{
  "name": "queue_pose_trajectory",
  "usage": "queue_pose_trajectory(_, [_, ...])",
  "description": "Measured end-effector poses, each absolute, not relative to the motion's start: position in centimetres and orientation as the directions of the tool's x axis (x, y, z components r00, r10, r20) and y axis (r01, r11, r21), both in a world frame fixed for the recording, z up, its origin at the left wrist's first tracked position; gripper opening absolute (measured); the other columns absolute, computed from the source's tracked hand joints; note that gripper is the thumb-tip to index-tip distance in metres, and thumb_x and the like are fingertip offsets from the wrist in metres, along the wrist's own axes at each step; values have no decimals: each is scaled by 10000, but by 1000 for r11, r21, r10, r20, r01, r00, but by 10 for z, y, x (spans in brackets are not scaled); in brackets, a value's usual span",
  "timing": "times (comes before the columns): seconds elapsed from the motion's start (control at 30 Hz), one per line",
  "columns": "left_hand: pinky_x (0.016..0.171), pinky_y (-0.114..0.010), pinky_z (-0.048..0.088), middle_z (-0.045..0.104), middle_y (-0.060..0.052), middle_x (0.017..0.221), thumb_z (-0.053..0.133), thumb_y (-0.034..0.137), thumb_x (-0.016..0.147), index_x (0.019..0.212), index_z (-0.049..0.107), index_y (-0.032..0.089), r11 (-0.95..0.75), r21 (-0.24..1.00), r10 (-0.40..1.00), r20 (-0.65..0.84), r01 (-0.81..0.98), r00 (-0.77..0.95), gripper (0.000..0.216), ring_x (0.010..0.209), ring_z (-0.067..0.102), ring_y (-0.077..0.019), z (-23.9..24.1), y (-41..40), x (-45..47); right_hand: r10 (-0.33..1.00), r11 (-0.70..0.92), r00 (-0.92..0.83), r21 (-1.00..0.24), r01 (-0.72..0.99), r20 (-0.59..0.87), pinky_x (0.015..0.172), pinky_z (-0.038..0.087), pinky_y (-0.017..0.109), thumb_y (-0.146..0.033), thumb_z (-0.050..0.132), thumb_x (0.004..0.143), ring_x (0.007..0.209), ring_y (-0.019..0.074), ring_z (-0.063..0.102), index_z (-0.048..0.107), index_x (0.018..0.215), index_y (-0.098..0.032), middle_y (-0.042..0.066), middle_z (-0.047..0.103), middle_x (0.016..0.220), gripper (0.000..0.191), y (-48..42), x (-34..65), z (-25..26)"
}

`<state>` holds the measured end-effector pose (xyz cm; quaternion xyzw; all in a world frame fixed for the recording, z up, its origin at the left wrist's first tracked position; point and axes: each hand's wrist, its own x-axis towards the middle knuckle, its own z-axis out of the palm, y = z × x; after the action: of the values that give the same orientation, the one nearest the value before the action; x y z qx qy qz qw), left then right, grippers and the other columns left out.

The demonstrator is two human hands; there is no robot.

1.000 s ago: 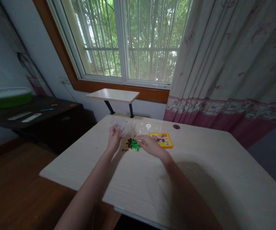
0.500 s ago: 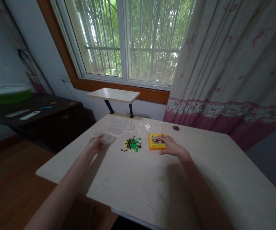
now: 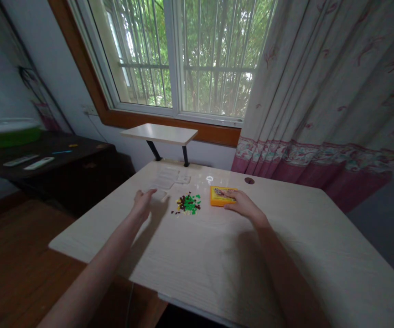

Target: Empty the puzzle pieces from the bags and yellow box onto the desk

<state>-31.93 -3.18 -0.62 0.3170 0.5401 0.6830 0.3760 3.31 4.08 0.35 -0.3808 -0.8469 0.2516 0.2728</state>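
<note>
Since a second ago, the bare right hand (image 3: 246, 206) has gone from the loose heap of small green, dark brown and yellow pieces (image 3: 190, 206) to the flat rectangular yellow box with a printed label (image 3: 218, 197), while the bare left hand (image 3: 142, 203) has drawn back leftward from that heap. At far left, a round green basin with a whitish top (image 3: 7, 138) sits on a dark side table (image 3: 72, 166). Next, over the pale wood-grain table (image 3: 183, 250), the left hand stretches its index finger toward a small clear plastic bag (image 3: 160, 195); whether it pinches or merely nears the bag, I cannot tell. Flat clear plastic packets (image 3: 166, 177) lie just beyond. Between the hands lies the scattered heap. Right of it, the box has its right end clasped by the right hand, thumb at the near side, fingers over the top; whether it is lifted is unclear
</note>
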Motion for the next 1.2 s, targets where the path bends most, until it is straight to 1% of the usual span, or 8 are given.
queue_pose_trajectory(0.07, [789,-348,435,483,-91,1078,683,253,601,1076,422,192,-61,989,793,-35,-136,-609,546,967,523,-218,-2,-34,-292,775,575,-562,-690,440,289,957,340,409,-301,657,660,1079,243,501,557,1131,-234,35,563,1164,486,38,31,8])
queue_pose_trajectory(0.1, [826,-365,420,457,-106,1127,697,256,592,1087,429,189,6,991,822,-82,-136,-564,567,987,515,-223,0,-36,-276,777,559,-561,-722,408,285,942,358,418,-313,626,693,1067,241,511,540,1149,-232,32,555,1174,471,36,29,10])
queue_pose_trajectory(0.2, [846,-416,421,414,-122,1196,742,217,556,1121,429,214,92,969,964,-144,-229,-224,646,928,552,-209,5,-39,-228,799,488,-539,-811,323,266,885,418,410,-334,569,749,1023,227,546,505,1182,-225,35,533,1199,451,29,18,14])
queue_pose_trajectory(0.33, [837,-430,445,446,-85,1179,765,183,528,1141,384,260,18,919,998,5,-394,56,726,907,560,-176,4,-35,-195,727,573,-581,-789,220,366,939,378,397,-332,600,733,1114,217,480,501,1185,-232,33,502,1235,473,16,-7,18])
queue_pose_trajectory(0.47, [821,-382,458,537,-89,1087,778,195,504,1073,389,199,-118,913,990,139,-390,24,689,929,563,-201,-3,-29,-204,667,678,-587,-701,222,458,986,327,402,-338,625,716,1152,207,442,502,1184,-245,35,508,1230,493,7,-32,17])
queue_pose_trajectory(0.6, [798,-384,467,550,-85,1070,782,161,473,1038,401,196,-197,918,979,200,-345,-25,683,940,564,-228,-6,-29,-228,625,719,-638,-651,245,450,993,320,405,-353,611,727,1163,200,427,447,1228,-272,21,489,1250,533,6,-49,15])
queue_pose_trajectory(0.9, [744,-351,484,547,-97,1052,735,88,447,1192,352,196,-206,970,979,205,-132,-24,845,913,564,-227,16,-37,-263,643,714,-609,-650,259,464,927,385,312,-305,505,819,1050,157,490,419,1250,-274,51,490,1166,440,11,-67,15])
queue_pose_trajectory(1.2, [739,-317,472,536,-93,1053,703,-5,357,1108,448,185,-199,980,980,199,2,24,815,942,526,-253,37,-41,-283,665,716,-601,-608,344,443,896,372,324,-273,466,842,1051,170,489,459,1171,-233,57,555,1107,331,9,-67,11])
